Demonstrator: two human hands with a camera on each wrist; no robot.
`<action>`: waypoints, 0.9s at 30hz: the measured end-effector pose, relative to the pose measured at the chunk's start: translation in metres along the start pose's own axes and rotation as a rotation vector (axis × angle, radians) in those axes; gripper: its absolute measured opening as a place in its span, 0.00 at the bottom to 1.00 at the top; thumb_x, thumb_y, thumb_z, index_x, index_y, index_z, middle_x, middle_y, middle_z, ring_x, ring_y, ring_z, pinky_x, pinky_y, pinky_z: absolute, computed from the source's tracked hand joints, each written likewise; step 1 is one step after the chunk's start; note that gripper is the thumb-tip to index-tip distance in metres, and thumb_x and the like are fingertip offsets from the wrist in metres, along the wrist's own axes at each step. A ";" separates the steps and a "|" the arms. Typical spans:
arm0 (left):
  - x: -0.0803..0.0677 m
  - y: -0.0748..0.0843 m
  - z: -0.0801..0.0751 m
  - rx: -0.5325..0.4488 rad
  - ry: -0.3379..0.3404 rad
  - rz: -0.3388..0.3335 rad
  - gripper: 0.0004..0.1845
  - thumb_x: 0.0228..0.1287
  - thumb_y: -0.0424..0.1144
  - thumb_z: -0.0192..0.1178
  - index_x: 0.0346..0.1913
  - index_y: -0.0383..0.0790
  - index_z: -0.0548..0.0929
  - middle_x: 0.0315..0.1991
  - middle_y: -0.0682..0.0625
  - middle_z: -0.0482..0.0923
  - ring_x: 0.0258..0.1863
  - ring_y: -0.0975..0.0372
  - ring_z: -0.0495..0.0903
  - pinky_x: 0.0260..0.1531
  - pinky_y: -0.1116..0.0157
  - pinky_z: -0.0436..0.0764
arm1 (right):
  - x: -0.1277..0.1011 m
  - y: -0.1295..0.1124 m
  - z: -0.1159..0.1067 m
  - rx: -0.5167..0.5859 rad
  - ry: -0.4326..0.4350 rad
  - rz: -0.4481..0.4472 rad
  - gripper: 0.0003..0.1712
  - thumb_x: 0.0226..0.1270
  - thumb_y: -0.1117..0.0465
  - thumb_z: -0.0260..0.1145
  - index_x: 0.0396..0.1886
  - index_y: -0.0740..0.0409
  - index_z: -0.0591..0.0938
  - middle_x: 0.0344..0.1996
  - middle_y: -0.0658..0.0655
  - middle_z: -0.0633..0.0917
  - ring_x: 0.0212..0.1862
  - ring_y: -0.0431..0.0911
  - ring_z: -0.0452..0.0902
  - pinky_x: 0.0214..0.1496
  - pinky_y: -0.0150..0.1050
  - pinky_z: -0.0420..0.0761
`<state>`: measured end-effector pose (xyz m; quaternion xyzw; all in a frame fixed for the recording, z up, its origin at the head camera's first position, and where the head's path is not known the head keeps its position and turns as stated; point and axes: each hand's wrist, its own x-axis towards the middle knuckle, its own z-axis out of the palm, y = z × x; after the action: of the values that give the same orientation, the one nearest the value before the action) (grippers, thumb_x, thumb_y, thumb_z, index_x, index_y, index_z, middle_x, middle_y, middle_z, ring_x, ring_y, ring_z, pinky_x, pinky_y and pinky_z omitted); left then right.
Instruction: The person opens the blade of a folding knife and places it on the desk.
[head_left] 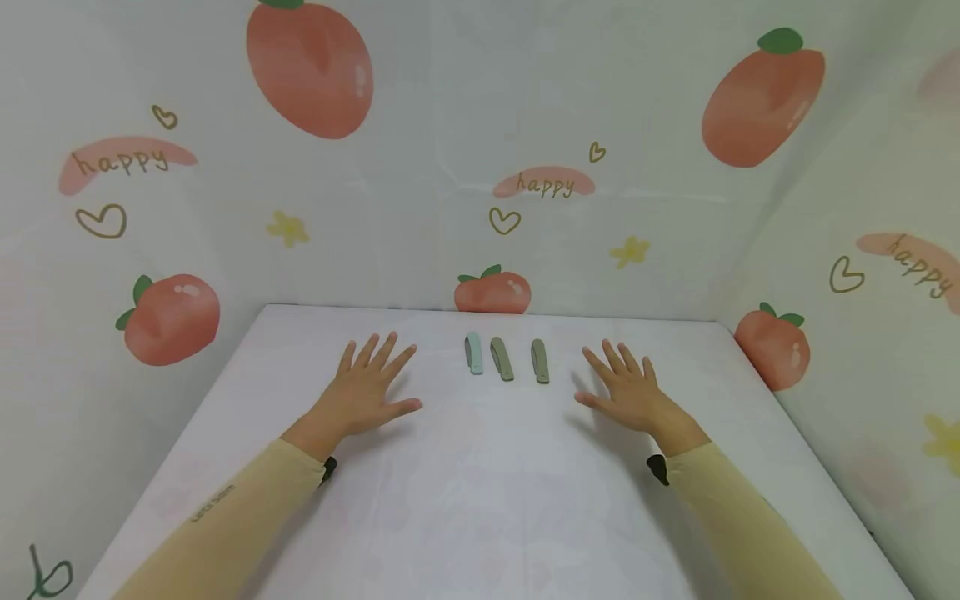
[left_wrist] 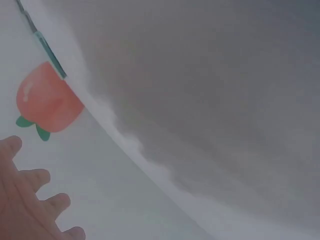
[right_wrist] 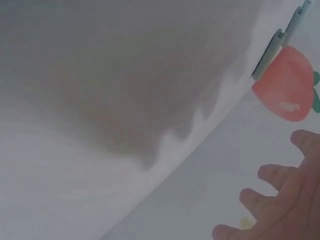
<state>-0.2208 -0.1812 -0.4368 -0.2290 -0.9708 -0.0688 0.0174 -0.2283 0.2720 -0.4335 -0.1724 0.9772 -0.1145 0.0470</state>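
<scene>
From the head view I have both hands flat on the white table [head_left: 480, 500], palms down and fingers spread wide, holding nothing. My left hand [head_left: 367, 390] sits at about 9 o'clock from the row of small items, my right hand [head_left: 628, 389] at about 3 o'clock, each well apart from them.

Between the hands lie three slim folding razors, side by side near the far edge of the table. The pale blue razor [head_left: 474, 352] is leftmost, the middle olive razor [head_left: 502, 359] is just beside it, and the right olive razor [head_left: 540, 361] stands a little further off. None touches another, as far as I can tell.

I judge the work as not yet started: all three look closed, nothing is lifted, and no finger is on them. Everything is left to do.

Each razor's long axis runs roughly 12 to 6 o'clock, away from me toward the peach-print wall [head_left: 525, 125]. The blue one is almost straight; the two olive ones lean slightly, far ends toward 11 o'clock. I cannot tell which end is the pivot.

The left wrist view shows only fingertips [left_wrist: 30, 200] against the wall; the right wrist view shows fingertips [right_wrist: 280, 200] and the razors edge-on, blurred.
</scene>
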 end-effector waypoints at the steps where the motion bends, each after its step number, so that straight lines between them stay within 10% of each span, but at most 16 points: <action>1: 0.002 0.001 0.001 -0.002 0.002 0.002 0.49 0.66 0.74 0.46 0.81 0.51 0.49 0.80 0.39 0.40 0.78 0.41 0.39 0.70 0.37 0.34 | 0.002 -0.001 0.000 0.002 0.006 -0.006 0.50 0.71 0.29 0.52 0.81 0.50 0.51 0.79 0.69 0.45 0.78 0.68 0.34 0.69 0.72 0.34; 27: 0.050 0.046 0.012 -0.134 -0.047 0.027 0.47 0.68 0.72 0.46 0.80 0.48 0.52 0.80 0.38 0.45 0.76 0.40 0.50 0.71 0.39 0.46 | 0.064 -0.015 0.007 0.130 0.110 -0.062 0.36 0.78 0.44 0.55 0.76 0.57 0.63 0.72 0.67 0.65 0.71 0.67 0.55 0.65 0.71 0.57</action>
<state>-0.2450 -0.1162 -0.4392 -0.2444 -0.9610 -0.1279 -0.0196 -0.2821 0.2347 -0.4396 -0.1925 0.9630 -0.1886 0.0006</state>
